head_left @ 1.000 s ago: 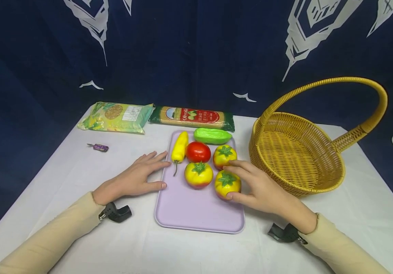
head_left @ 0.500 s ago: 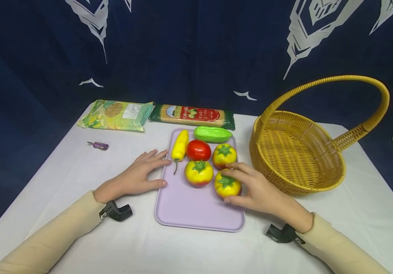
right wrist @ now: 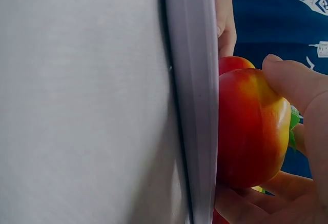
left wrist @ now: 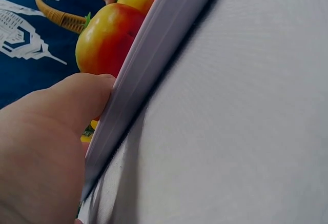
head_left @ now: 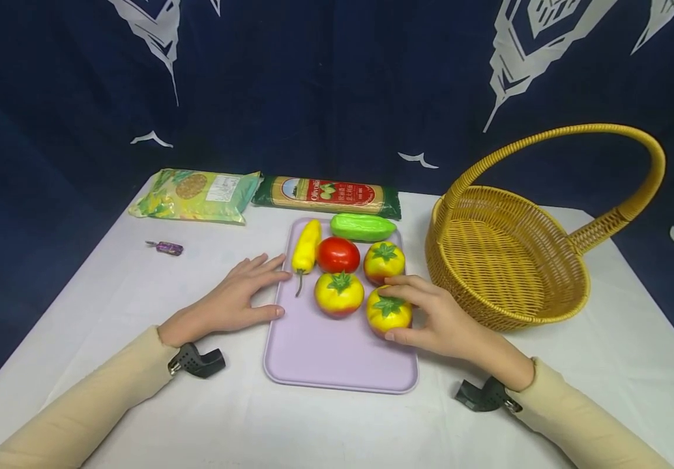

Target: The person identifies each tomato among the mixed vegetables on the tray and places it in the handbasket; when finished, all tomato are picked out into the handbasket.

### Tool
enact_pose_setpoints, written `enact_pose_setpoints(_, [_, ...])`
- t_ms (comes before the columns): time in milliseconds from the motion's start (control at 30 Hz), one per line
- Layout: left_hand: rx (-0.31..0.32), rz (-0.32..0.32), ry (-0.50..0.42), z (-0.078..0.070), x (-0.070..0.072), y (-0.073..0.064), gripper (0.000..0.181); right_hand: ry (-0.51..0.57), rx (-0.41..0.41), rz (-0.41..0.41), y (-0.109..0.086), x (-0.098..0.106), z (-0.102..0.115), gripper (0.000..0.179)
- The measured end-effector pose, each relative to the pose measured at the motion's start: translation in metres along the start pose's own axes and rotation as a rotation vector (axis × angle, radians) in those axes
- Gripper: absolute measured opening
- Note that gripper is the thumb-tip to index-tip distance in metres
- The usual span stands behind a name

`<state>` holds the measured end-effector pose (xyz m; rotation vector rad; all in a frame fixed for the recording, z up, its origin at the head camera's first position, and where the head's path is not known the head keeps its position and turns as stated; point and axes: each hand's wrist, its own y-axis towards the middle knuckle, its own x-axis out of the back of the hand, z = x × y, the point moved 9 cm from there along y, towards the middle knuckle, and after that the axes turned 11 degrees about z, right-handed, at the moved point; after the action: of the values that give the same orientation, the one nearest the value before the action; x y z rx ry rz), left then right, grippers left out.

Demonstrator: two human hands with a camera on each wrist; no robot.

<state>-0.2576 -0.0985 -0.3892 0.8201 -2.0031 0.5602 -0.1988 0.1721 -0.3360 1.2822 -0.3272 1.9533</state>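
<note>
In the head view my right hand [head_left: 445,322] holds the front right yellow-and-red tomato [head_left: 385,319], thumb at its near side and fingers over its far side. The right wrist view shows that tomato [right wrist: 251,131] between thumb and fingers, low against the tray. My left hand [head_left: 234,299] lies with fingers spread at the left rim of the lilac tray [head_left: 337,365], fingertips and thumb tip touching it. Two similar tomatoes, a left one [head_left: 339,296] and a back one [head_left: 384,258], share the tray with a smooth red tomato [head_left: 338,255], a yellow pepper [head_left: 306,247] and a green cucumber-like vegetable [head_left: 363,227].
A wicker basket [head_left: 504,319] with a tall handle stands right of the tray. Behind the tray lie a spaghetti packet [head_left: 328,195] and a green-yellow bag [head_left: 196,197]. A small purple item [head_left: 168,247] lies at left on the white tablecloth [head_left: 214,417].
My right hand's thumb and fingers have drawn slightly closer round the front right tomato. The left hand stays at the tray rim, and the head view has shifted a little.
</note>
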Motion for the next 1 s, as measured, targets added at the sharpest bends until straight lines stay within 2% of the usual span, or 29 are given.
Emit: enact_pose_setpoints(1000, [-0.009, -0.012, 0.006, 0.0007, 0.0004, -0.0007, 0.063, -0.016, -0.005, 0.000, 0.0001, 0.0027, 0.0008, 0.056])
